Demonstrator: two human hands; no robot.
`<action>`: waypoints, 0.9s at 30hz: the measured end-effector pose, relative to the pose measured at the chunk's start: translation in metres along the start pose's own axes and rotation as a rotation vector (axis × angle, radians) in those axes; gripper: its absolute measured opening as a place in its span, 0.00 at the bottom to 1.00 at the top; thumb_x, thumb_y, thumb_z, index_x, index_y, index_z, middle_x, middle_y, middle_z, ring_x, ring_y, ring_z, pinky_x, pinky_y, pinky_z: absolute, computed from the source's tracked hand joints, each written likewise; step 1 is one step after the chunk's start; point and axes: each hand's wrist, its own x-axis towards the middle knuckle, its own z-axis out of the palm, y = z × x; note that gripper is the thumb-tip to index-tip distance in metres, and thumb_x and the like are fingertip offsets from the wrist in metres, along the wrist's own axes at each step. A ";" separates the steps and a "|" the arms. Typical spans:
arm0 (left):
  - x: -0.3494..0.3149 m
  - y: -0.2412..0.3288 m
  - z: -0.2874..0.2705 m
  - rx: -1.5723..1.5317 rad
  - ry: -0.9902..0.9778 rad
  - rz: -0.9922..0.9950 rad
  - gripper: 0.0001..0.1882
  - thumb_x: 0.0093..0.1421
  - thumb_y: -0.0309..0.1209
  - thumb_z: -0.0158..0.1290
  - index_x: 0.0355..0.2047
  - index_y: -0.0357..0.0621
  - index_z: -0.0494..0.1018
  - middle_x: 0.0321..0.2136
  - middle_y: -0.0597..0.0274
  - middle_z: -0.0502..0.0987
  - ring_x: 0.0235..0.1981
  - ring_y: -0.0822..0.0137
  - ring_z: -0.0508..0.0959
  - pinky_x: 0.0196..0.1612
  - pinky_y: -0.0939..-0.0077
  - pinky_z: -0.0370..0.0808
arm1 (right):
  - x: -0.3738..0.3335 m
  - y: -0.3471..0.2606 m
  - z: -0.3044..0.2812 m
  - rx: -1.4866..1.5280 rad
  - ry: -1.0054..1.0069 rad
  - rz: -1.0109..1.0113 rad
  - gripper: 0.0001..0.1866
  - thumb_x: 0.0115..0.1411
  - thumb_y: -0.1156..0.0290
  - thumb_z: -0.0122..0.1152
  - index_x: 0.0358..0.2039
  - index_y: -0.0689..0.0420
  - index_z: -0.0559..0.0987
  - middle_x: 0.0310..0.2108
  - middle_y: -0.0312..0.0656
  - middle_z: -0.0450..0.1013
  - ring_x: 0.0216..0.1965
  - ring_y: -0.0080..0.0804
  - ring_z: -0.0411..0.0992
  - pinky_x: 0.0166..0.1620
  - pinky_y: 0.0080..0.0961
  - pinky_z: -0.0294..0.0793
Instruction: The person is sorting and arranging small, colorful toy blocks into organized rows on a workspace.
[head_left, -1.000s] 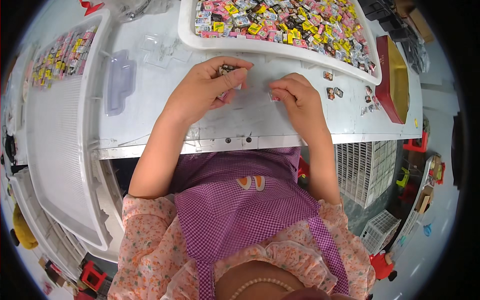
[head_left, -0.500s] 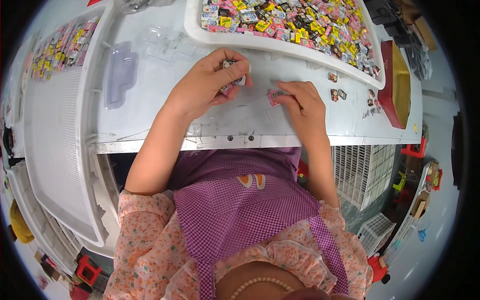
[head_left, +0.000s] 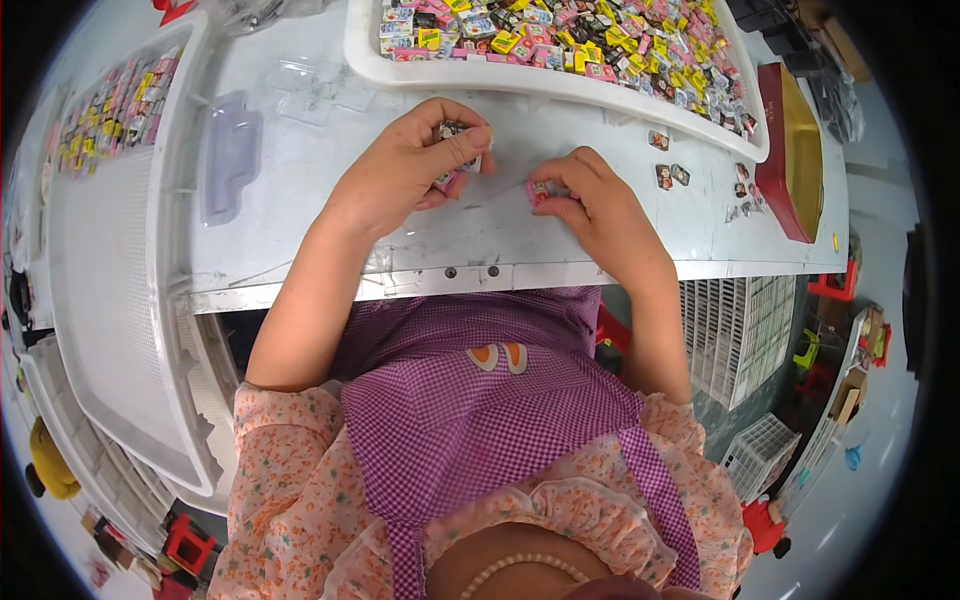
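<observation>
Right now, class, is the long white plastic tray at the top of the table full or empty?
Full. The long white plastic tray is crowded with small colourful square pieces covering nearly its whole floor, beyond both hands.

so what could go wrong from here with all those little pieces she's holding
The left hand cups several small tiles at once, so one could slip out onto the table. The right hand pinches a single pink tile by its fingertips, a thin grip. Loose tiles lie near the right wrist and might get swept toward the table edge.
</observation>
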 end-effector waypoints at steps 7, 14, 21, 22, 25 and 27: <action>-0.001 0.001 0.001 0.055 0.010 0.006 0.15 0.61 0.37 0.55 0.42 0.40 0.70 0.27 0.64 0.77 0.19 0.80 0.66 0.18 0.87 0.59 | 0.004 -0.002 -0.003 0.008 -0.028 -0.011 0.10 0.52 0.77 0.62 0.36 0.58 0.75 0.33 0.42 0.67 0.35 0.37 0.71 0.39 0.28 0.70; -0.003 0.006 0.007 0.392 -0.010 -0.031 0.15 0.59 0.36 0.57 0.42 0.41 0.73 0.24 0.67 0.75 0.21 0.79 0.69 0.23 0.83 0.65 | -0.001 0.012 0.014 -0.116 0.153 -0.134 0.08 0.52 0.82 0.61 0.34 0.62 0.77 0.30 0.41 0.68 0.30 0.30 0.72 0.35 0.23 0.72; -0.006 -0.007 0.023 0.668 0.028 0.316 0.13 0.58 0.33 0.55 0.38 0.36 0.71 0.27 0.54 0.77 0.28 0.62 0.76 0.32 0.71 0.70 | -0.003 0.013 0.021 0.039 0.395 -0.085 0.08 0.54 0.80 0.61 0.35 0.61 0.77 0.30 0.39 0.70 0.27 0.24 0.70 0.30 0.17 0.69; -0.007 -0.001 0.027 0.763 0.013 0.212 0.12 0.58 0.32 0.54 0.37 0.36 0.71 0.28 0.51 0.77 0.30 0.57 0.76 0.34 0.68 0.71 | -0.003 0.011 0.015 0.361 0.382 0.169 0.07 0.56 0.78 0.60 0.37 0.60 0.77 0.31 0.38 0.71 0.27 0.22 0.68 0.29 0.15 0.67; -0.003 -0.002 0.033 0.886 -0.030 0.192 0.11 0.58 0.32 0.54 0.35 0.36 0.72 0.31 0.47 0.76 0.33 0.50 0.76 0.36 0.65 0.71 | -0.005 0.010 0.008 0.999 0.417 0.429 0.07 0.61 0.73 0.56 0.40 0.60 0.76 0.31 0.37 0.72 0.25 0.19 0.66 0.27 0.11 0.64; -0.001 -0.004 0.036 0.919 -0.059 0.277 0.11 0.57 0.31 0.53 0.35 0.36 0.72 0.33 0.47 0.76 0.34 0.49 0.76 0.36 0.63 0.72 | -0.006 0.012 0.008 1.321 0.471 0.423 0.09 0.63 0.71 0.54 0.41 0.60 0.75 0.31 0.37 0.73 0.24 0.18 0.66 0.26 0.10 0.63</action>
